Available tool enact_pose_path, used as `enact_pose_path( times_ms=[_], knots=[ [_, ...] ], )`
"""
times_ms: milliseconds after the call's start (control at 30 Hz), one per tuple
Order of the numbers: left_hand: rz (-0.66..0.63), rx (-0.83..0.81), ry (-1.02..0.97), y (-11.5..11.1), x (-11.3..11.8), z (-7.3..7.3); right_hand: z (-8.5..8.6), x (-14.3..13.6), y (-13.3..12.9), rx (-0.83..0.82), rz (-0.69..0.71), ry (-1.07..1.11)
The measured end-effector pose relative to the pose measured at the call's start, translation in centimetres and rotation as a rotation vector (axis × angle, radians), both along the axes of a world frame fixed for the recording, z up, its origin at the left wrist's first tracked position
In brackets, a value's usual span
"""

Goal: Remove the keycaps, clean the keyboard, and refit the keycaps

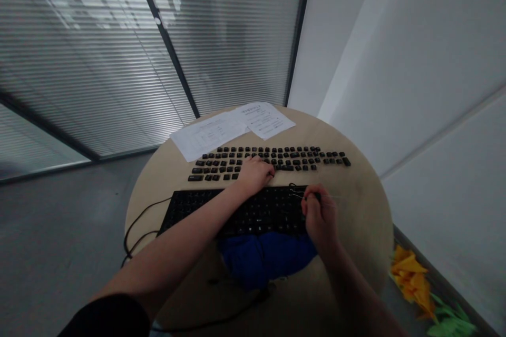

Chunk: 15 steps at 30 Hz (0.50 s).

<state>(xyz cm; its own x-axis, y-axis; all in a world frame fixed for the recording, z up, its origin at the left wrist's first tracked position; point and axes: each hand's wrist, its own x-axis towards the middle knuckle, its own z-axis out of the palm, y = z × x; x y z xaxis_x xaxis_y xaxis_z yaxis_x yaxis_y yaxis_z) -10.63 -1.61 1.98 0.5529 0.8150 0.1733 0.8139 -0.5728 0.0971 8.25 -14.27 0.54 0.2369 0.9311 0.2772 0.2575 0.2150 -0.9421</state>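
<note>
A black keyboard (261, 213) lies across the round wooden table (351, 195). Behind it, loose black keycaps (292, 155) are laid out in several rows. My left hand (255, 172) reaches over the keyboard to the keycap rows, its fingers bent down among them; whether it grips a keycap is hidden. Over the keyboard's right end, my right hand (318, 208) is closed on a thin wire tool (297, 192), whose wire ends point left above the keys. A blue cloth (264, 255) is bunched along the keyboard's near edge.
Printed paper sheets (266, 120) lie at the table's far edge. A black cable (136, 221) loops off the left side. Orange and green artificial flowers (413, 279) are on the floor at right. Glass panels with blinds (237, 37) and a white wall stand behind.
</note>
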Motion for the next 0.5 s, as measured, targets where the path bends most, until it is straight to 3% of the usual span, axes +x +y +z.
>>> enact_pose_path(
  times_ms=[233, 367, 500],
  knots=[
    [-0.032, 0.002, 0.013, 0.2, 0.8, -0.3, 0.6, 0.1, -0.2, -0.014, 0.018, 0.015],
    [-0.053, 0.02, -0.07, -0.8, 0.2, 1.3, 0.8, -0.3, -0.4, -0.04, 0.059, 0.097],
    [0.023, 0.091, -0.316, -3.8, -2.6, 3.5, 0.3, -2.6, -1.1, -0.179, 0.309, 0.117]
  ],
)
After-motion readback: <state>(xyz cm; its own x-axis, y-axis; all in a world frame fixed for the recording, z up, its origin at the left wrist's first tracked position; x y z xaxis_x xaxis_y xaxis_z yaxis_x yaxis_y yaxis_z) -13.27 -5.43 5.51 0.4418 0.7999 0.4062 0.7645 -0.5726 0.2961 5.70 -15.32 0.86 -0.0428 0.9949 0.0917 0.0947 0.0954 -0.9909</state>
